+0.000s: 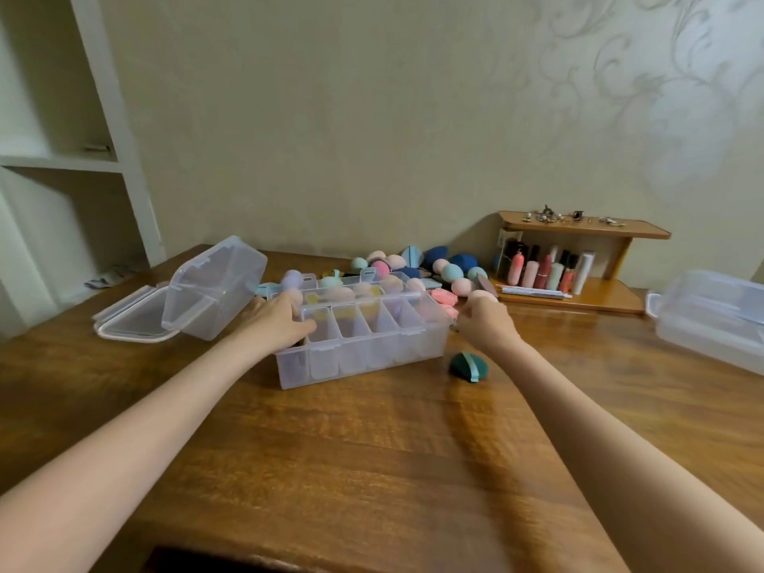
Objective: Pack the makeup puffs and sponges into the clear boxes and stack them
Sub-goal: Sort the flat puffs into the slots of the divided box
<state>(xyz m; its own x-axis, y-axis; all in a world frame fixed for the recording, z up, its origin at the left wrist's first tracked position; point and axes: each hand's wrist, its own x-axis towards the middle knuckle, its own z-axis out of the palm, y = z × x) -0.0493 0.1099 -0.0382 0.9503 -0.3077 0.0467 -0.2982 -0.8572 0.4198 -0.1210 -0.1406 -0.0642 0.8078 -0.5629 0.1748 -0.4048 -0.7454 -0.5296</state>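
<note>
left arm: reaches forward from lower left, forearm angled up toward the box's left end
left hand: palm down, fingers curled over the near-left rim of the compartment box, gripping that corner
right arm: reaches forward from lower right, wrist raised just off the box's right end
right hand: fingers bunched, pinching a pale pink sponge at the fingertips; grip detail blurred
compartment box: clear, lid off, sits mid-table; row of divided slots along the near side, pastel sponges in the far half; what is in the near slots can't be made out
loose pile: pink, teal, blue and navy puffs and sponges on the table behind the box, against the wall
green puff: dark green with a lighter band, on the table just right of the box's near corner, apart from both hands
open box: clear, tipped on its side left of the compartment box, lid lying flat beside it
far-right box: clear, closed, at the table's right edge
wooden shelf: back right, holds lipstick-type tubes; small trinkets on top
</note>
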